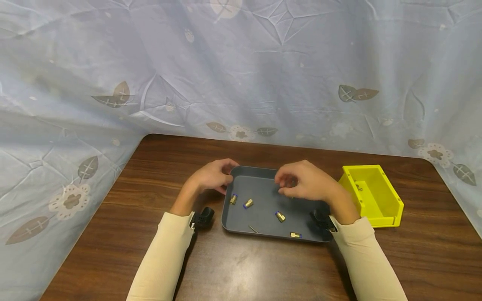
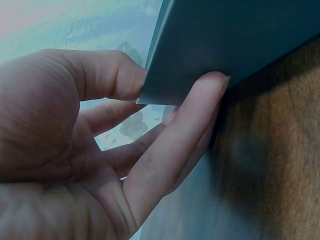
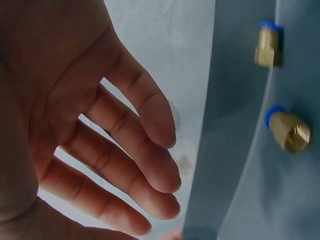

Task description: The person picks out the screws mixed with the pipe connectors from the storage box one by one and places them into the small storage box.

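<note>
A dark grey tray (image 1: 260,184) lies on the table with several brass push-in fittings with blue collars spread in it. Two are at its left, a fitting (image 1: 233,199) near the wall and another fitting (image 1: 248,203). Toward the front lie a third fitting (image 1: 280,216) and a thin metal pin (image 1: 253,229). My left hand (image 1: 215,175) holds the tray's left edge, thumb at the rim and fingers against the outer wall (image 2: 185,75). Over the tray's right half hovers my right hand (image 1: 306,182), fingers loosely bent and spread, nothing in them. It hides part of the tray.
Right of the tray stands a yellow open bin (image 1: 380,196) with a few small metal pieces (image 1: 359,187) inside. The brown wooden table (image 1: 180,154) ends at a patterned curtain (image 1: 233,75) behind. Black wrist cameras (image 1: 203,217) sit on both wrists.
</note>
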`<control>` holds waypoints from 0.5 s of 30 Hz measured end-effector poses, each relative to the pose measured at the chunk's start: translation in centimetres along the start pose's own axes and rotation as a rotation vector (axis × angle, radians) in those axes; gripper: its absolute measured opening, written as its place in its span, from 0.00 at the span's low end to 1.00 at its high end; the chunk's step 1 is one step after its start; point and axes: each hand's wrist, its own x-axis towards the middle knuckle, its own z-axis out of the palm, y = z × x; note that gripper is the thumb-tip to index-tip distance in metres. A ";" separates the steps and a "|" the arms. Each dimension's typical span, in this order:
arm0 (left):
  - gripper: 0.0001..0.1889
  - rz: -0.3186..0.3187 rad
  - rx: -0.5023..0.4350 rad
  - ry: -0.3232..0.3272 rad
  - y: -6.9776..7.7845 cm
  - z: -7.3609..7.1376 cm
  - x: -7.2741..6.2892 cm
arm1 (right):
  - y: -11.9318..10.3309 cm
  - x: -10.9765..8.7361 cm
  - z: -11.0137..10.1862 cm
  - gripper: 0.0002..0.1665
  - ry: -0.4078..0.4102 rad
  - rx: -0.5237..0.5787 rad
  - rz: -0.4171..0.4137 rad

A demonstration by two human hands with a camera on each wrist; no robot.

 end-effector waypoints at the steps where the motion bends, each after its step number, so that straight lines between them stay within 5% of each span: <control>1: 0.28 -0.001 0.000 0.001 0.0 0.0 0.0 | -0.1 0.3 0.2 0.10 -0.013 0.003 -0.014; 15: 0.29 -0.002 -0.008 -0.005 0.0 -0.1 0.1 | -1.5 4.1 3.1 0.15 -0.287 0.108 -0.166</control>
